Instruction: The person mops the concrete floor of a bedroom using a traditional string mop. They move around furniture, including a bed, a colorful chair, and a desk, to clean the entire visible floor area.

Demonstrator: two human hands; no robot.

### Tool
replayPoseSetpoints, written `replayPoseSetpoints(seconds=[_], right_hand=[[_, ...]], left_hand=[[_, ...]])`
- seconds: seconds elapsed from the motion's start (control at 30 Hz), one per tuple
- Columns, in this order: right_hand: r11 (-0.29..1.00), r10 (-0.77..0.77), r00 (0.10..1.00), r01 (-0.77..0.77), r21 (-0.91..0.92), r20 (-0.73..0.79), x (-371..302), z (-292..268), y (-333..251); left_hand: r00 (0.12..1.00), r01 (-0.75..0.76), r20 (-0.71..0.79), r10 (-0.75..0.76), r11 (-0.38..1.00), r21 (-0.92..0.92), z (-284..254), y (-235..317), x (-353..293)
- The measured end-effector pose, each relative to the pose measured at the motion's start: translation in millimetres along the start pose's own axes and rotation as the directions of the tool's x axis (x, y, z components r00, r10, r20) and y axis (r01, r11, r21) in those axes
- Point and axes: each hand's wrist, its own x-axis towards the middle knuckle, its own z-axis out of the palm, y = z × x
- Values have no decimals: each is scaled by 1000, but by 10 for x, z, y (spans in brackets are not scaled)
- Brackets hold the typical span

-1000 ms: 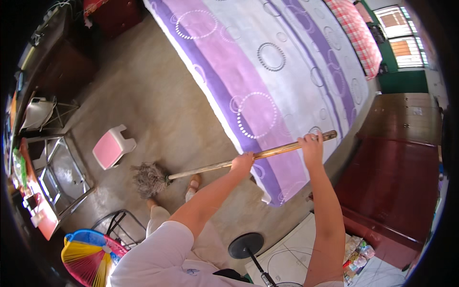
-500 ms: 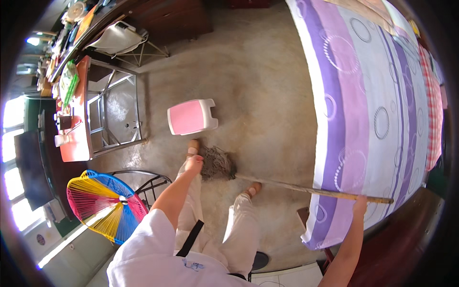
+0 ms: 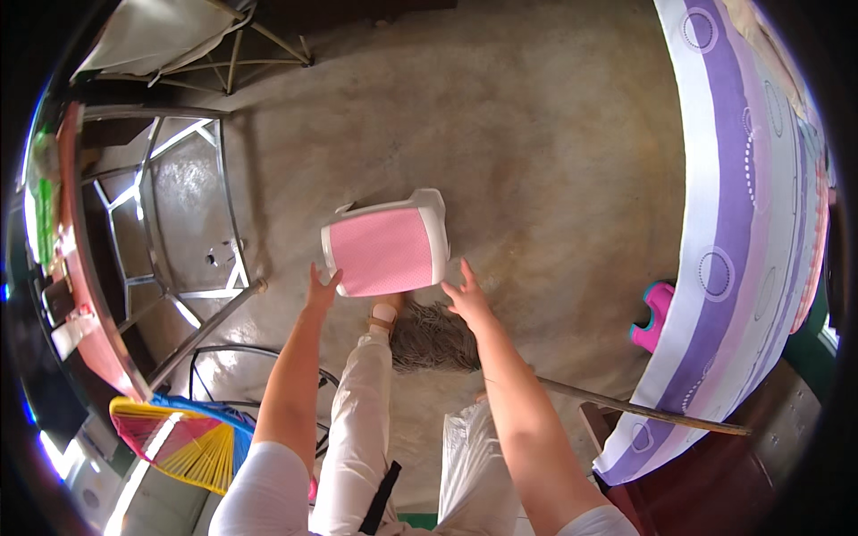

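1. Bare concrete floor (image 3: 536, 116) fills most of the view, dusty, lit from the right.
2. Small stool (image 3: 386, 248), pink seat with white rim, sits on the floor just ahead of the person's feet.
3. Left hand (image 3: 320, 290) open, fingers spread, at the stool's lower left corner; contact looks likely but cannot tell for sure.
4. Right hand (image 3: 466, 297) open, fingers spread, at the stool's lower right edge, about touching; neither hand closed around it.
5. Hands well apart, one each side of the stool.
6. Mop head (image 3: 435, 338), grey and stringy, lies on the floor just below the stool, between the forearms; its wooden handle (image 3: 643, 411) runs right toward the bed.
7. Bed with purple-striped sheet (image 3: 742, 223) along the right edge.
8. Pink object (image 3: 654, 314) on the floor beside the bed.
9. Metal frame (image 3: 179, 223) at left; bright folded fan (image 3: 179, 438) lower left.
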Motion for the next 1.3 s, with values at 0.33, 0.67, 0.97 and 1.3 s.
replayPoseSetpoints(seconds=[0.33,0.67,0.97,1.3], right_hand=[[881,-471,870,472,-30,-147,871,278,468],[784,-441,721,599,162,-535,623,-2963,1126],[612,155,888,257,748,-433,204,-5309,1775],[892,-205,735,-131,-433,-646,-64,-4858,2208]], left_hand=[[982,39,190,-11,988,-147,354,-60,47],[895,-366,292,338,930,46,3300,1113,-1090],[405,-903,613,678,403,150,6320,2221,-1828],[500,-822,656,565,547,155,6670,1311,-2485]])
